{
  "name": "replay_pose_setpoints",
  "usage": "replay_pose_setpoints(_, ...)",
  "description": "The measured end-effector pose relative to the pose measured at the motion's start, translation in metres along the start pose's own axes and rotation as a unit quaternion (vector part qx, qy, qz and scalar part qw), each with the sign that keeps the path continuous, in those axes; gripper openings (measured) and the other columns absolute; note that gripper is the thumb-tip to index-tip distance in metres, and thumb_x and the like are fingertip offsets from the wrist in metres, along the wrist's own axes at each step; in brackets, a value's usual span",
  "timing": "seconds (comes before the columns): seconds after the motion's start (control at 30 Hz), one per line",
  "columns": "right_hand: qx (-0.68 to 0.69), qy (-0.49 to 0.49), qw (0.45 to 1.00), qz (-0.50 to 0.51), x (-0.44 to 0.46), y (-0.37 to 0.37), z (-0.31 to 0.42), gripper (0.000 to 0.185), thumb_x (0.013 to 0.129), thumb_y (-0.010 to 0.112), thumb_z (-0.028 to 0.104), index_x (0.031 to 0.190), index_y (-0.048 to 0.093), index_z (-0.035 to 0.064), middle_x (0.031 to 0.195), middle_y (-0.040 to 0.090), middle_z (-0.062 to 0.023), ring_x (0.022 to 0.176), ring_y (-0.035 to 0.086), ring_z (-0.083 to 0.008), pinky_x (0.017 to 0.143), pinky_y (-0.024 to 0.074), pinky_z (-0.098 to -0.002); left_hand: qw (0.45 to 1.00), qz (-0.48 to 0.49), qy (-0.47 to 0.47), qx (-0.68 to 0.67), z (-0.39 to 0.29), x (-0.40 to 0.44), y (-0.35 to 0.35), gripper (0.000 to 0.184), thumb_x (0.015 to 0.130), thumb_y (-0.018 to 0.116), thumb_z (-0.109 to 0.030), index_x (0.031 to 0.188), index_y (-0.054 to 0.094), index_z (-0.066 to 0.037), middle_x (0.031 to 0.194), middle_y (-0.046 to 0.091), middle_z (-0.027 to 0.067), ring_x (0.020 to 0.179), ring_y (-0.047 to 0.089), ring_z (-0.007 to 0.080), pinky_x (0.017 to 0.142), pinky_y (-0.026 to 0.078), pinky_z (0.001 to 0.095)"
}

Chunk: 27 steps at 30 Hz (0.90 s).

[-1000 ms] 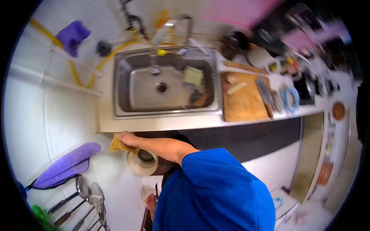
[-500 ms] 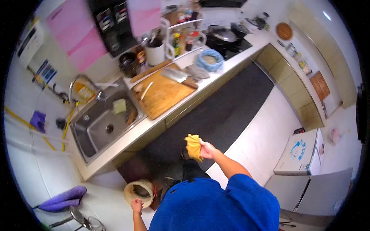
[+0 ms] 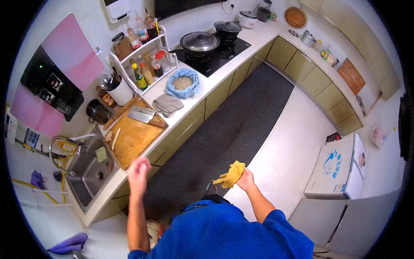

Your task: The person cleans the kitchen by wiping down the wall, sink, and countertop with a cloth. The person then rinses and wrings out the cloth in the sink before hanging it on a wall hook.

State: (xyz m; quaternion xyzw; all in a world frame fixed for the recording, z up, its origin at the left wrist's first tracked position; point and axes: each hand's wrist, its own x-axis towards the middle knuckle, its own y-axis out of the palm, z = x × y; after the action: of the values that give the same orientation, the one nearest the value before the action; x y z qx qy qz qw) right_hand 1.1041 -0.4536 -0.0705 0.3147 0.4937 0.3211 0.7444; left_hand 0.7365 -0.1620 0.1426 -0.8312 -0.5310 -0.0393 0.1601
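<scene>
My right hand (image 3: 246, 179) grips a crumpled yellow cloth (image 3: 233, 174) over the dark floor mat, at the right of my body. My left hand (image 3: 139, 170) is raised near the counter's front edge, its fingers blurred and bent, so I cannot make out whether it holds anything. Just beyond that hand lies a wooden cutting board (image 3: 131, 140) with a cleaver (image 3: 144, 115) and a thin white stalk (image 3: 115, 139) on it. Left of the board is the steel sink (image 3: 86, 181), with a pale green sponge (image 3: 101, 154) in it.
A grey rag (image 3: 167, 105) and a blue bag of grains (image 3: 182, 84) are on the counter, near a white spice rack (image 3: 129, 64). Farther back, a lidded pan (image 3: 199, 42) stands on the black stove (image 3: 211, 60). A white box-shaped appliance (image 3: 332, 166) is at the right.
The view has swung right, from the sink towards the stove. My right hand has carried the yellow cloth away from beside the sink counter. My left hand has risen from near the bin to the counter edge.
</scene>
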Motion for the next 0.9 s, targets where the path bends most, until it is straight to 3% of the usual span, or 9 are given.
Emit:
replay_pose_setpoints(0.07,-0.004,-0.027,0.999,-0.033,-0.008,0.017,0.043,0.048,0.105,0.035,0.035,0.136,0.054,0.0044,0.135,0.061,-0.0171,0.124,0.058,-0.0377,0.111,0.0417,-0.0549,0.986,-0.02,0.161,0.044,-0.103,0.071,0.026,0.021,0.1,0.054,-0.002,0.117,0.066,-0.002,0.102,0.066,0.0076,0.088,0.062,0.0152,0.078,0.052,0.0295)
replay_pose_setpoints(0.17,-0.004,-0.063,0.998,0.005,0.015,-0.017,0.094,0.049,0.104,0.039,0.031,0.14,0.052,0.0009,0.14,0.059,-0.0162,0.128,0.057,-0.0335,0.111,0.0432,-0.0524,0.923,-0.05,0.375,0.064,-0.233,0.142,0.039,0.037,0.103,0.051,-0.029,0.125,0.063,-0.001,0.115,0.066,0.0165,0.096,0.065,0.0215,0.087,0.052,0.035)
replay_pose_setpoints(0.2,0.002,-0.071,0.997,0.011,0.017,-0.017,0.109,0.048,0.105,0.039,0.029,0.141,0.051,0.0006,0.14,0.059,-0.016,0.128,0.057,-0.0329,0.111,0.0439,-0.0514,0.923,-0.052,0.379,0.053,-0.266,0.156,0.02,0.029,0.101,0.053,-0.021,0.118,0.063,-0.002,0.112,0.066,0.0118,0.099,0.064,0.0192,0.097,0.049,0.0357)
replay_pose_setpoints(0.27,-0.011,-0.093,0.996,0.003,0.016,-0.016,0.132,0.048,0.107,0.038,0.032,0.142,0.05,0.001,0.139,0.06,-0.0153,0.129,0.056,-0.0322,0.112,0.0426,-0.0505,0.854,-0.057,0.515,0.05,-0.308,0.187,0.032,0.029,0.101,0.053,-0.021,0.119,0.063,-0.001,0.112,0.066,0.0119,0.1,0.064,0.0193,0.097,0.049,0.0358)
replay_pose_setpoints(0.33,0.019,-0.12,0.989,-0.086,0.018,-0.03,0.144,0.049,0.108,0.036,0.034,0.142,0.05,0.0013,0.139,0.059,-0.0151,0.13,0.055,-0.0321,0.112,0.0423,-0.0498,0.804,-0.056,0.59,0.044,-0.331,0.217,0.055,0.029,0.1,0.053,-0.021,0.119,0.063,-0.001,0.112,0.066,0.012,0.1,0.064,0.0195,0.096,0.049,0.0358)
replay_pose_setpoints(0.47,0.034,-0.152,0.975,-0.158,0.012,-0.062,0.158,0.049,0.109,0.035,0.035,0.142,0.05,0.0017,0.141,0.057,-0.015,0.131,0.054,-0.0321,0.113,0.0421,-0.0494,0.75,-0.054,0.659,0.024,-0.34,0.287,0.112,0.029,0.1,0.054,-0.02,0.12,0.063,-0.001,0.113,0.066,0.0122,0.101,0.064,0.0198,0.096,0.049,0.0359)
replay_pose_setpoints(0.67,0.064,-0.168,0.945,-0.272,0.019,-0.124,0.181,0.051,0.109,0.033,0.038,0.138,0.052,0.0024,0.136,0.06,-0.0172,0.128,0.055,-0.0352,0.112,0.0413,-0.0522,0.713,-0.041,0.698,-0.046,-0.333,0.418,0.203,0.03,0.099,0.055,-0.02,0.121,0.063,-0.001,0.113,0.066,0.0126,0.103,0.064,0.0202,0.096,0.05,0.036)
replay_pose_setpoints(0.8,0.107,-0.202,0.9,-0.372,0.024,-0.092,0.191,0.049,0.108,0.03,0.037,0.136,0.053,0.0031,0.134,0.06,-0.0193,0.127,0.055,-0.0388,0.111,0.0403,-0.0575,0.697,-0.027,0.712,-0.075,-0.332,0.496,0.259,0.03,0.099,0.056,-0.019,0.122,0.063,-0.001,0.114,0.067,0.0128,0.104,0.064,0.0204,0.096,0.05,0.0361)
replay_pose_setpoints(0.9,0.151,-0.23,0.912,-0.305,0.039,-0.103,0.2,0.047,0.107,0.031,0.033,0.136,0.053,0.0038,0.134,0.059,-0.0197,0.127,0.055,-0.0394,0.111,0.04,-0.0583,0.69,-0.015,0.716,-0.104,-0.333,0.546,0.303,0.031,0.098,0.057,-0.019,0.123,0.064,-0.001,0.114,0.067,0.013,0.105,0.064,0.0206,0.096,0.05,0.0361)
